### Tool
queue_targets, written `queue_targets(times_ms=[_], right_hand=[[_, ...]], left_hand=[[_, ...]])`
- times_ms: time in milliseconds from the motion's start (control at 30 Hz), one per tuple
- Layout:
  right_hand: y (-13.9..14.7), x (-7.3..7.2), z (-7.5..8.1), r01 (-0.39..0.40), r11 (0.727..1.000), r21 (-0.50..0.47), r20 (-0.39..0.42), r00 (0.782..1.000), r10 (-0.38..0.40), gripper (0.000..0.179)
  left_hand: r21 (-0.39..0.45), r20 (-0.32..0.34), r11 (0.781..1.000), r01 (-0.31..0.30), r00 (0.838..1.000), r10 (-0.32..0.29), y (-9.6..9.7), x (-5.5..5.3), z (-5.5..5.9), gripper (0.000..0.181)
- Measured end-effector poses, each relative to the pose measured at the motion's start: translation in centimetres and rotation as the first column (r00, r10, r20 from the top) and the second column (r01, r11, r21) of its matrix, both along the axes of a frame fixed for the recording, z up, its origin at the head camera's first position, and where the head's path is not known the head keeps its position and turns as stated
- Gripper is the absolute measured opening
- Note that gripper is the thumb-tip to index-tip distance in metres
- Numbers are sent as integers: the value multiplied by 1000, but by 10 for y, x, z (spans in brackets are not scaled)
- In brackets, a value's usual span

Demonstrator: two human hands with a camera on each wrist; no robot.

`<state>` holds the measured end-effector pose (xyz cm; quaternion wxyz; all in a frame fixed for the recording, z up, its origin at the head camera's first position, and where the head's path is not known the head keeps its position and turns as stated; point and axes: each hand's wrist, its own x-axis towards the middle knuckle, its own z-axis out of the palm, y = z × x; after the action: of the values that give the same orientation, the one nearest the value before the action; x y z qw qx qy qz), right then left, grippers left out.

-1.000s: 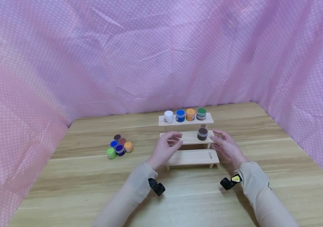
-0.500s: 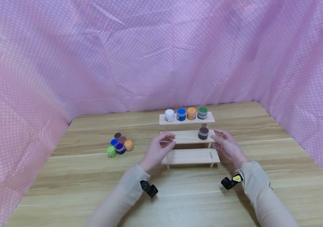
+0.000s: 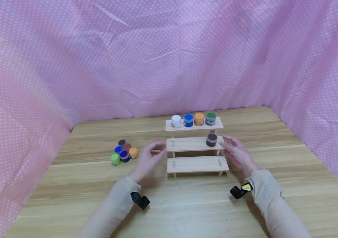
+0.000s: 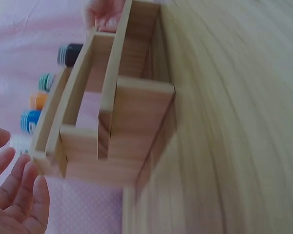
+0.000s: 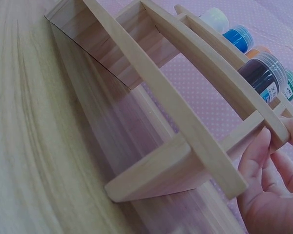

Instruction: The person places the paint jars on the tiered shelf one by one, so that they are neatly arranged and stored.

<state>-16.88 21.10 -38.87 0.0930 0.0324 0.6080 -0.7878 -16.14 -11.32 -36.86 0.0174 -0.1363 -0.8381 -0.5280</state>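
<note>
A three-tier wooden display stand (image 3: 197, 164) rests on the table. My right hand (image 3: 238, 155) grips the right end of its middle tier, thumb and fingers around the board in the right wrist view. Near that end sits a dark brown paint jar (image 3: 211, 140). White (image 3: 176, 121), blue (image 3: 188, 120), orange (image 3: 199, 119) and green (image 3: 210, 118) paint jars line the top tier; the lowest tier bears none. My left hand (image 3: 148, 158) is just left of the middle tier, its fingers loosely bent around nothing, fingertips close to the board's left end.
On the wooden table (image 3: 76, 191), left of my left hand, several more paint jars stand bunched together, among them a light green one (image 3: 116, 159), a purple one (image 3: 125, 156) and an orange one (image 3: 133, 153). Pink dotted cloth (image 3: 169, 59) hangs behind and at both sides.
My left hand has moved left, from in front of the middle tier to beyond the stand's left end. My right hand and the jars have stayed where they were.
</note>
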Motion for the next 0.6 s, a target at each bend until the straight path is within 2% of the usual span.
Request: queue_targets(times_ms=[133, 400, 600], right_hand=[[-1, -1, 0, 3, 1000, -17, 4, 1000, -3, 40], [0, 0, -1, -1, 999, 49, 5, 1000, 1, 57], [0, 0, 0, 1, 999, 38, 8, 1000, -2, 57]], left_hand=[[-25, -1, 999, -36, 999, 36, -15, 0, -3, 25], [-46, -13, 993, -110, 994, 110, -44, -2, -7, 24], [-64, -22, 987, -147, 989, 145, -63, 0, -7, 25]])
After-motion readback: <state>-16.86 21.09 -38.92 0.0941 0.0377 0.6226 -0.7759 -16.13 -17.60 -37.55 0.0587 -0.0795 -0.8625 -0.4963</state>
